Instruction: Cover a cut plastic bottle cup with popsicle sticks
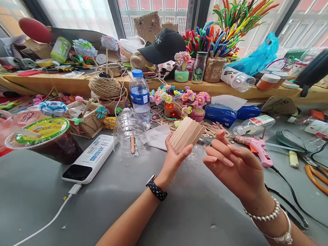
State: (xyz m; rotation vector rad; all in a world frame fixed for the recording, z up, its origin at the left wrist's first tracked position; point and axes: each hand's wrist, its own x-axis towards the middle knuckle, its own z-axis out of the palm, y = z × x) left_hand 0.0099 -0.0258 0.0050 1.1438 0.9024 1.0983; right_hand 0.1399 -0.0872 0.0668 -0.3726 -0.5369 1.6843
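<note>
Wooden craft sticks point(185, 134), several side by side in a slightly fanned flat row, are gripped by my left hand point(174, 160), its thumb along their lower edge. My right hand point(235, 167) is raised just to the right of them, apart from the sticks. Its fingers are curled in and the thumb is drawn to them; whether anything small is between them I cannot make out. Behind the sticks, more loose wooden pieces point(215, 129) lie scattered on the grey table point(185, 217). A cut clear plastic bottle piece point(123, 130) with one craft stick point(132, 143) stands left of my left hand.
A pink glue gun point(257, 147) with a black cord lies right of my right hand, near orange-handled scissors point(322, 182). On the left are a lidded drink cup point(55, 143) and a white power bank point(90, 160) with its cable. A water bottle point(139, 96) stands behind.
</note>
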